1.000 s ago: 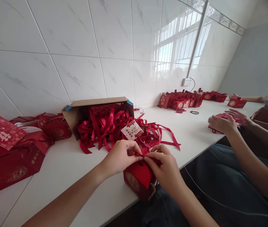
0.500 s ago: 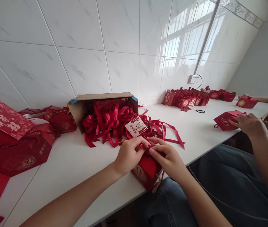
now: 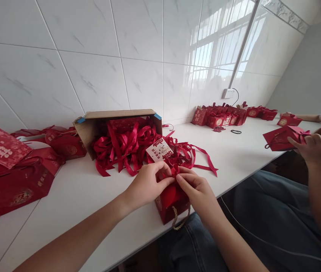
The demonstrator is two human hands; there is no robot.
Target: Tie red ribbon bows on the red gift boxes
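Note:
A red gift box [image 3: 167, 206] with a twisted cord handle [image 3: 176, 223] sits at the front edge of the table, below my hands. My left hand [image 3: 149, 183] pinches a red ribbon [image 3: 174, 170] at the top of the box. From the other side, my right hand [image 3: 196, 185] pinches the same ribbon, fingertips close to those of the left. The fingers partly hide the ribbon and the box top. Just behind lies a pale printed card [image 3: 159, 150] on a heap of red ribbons [image 3: 132, 143].
An open cardboard carton [image 3: 84, 132] on its side holds the ribbon heap. Red boxes [image 3: 16, 185] are piled at left; more red boxes [image 3: 219, 119] stand along the wall. A black band [image 3: 236, 132] lies nearby. At right a co-worker's hand [image 3: 319, 149] holds a red box [image 3: 282, 138].
My fingers have shifted slightly on the ribbon, and the box has turned so its cord handle faces me more. The co-worker's box has been raised and tilted. The view has shifted slightly.

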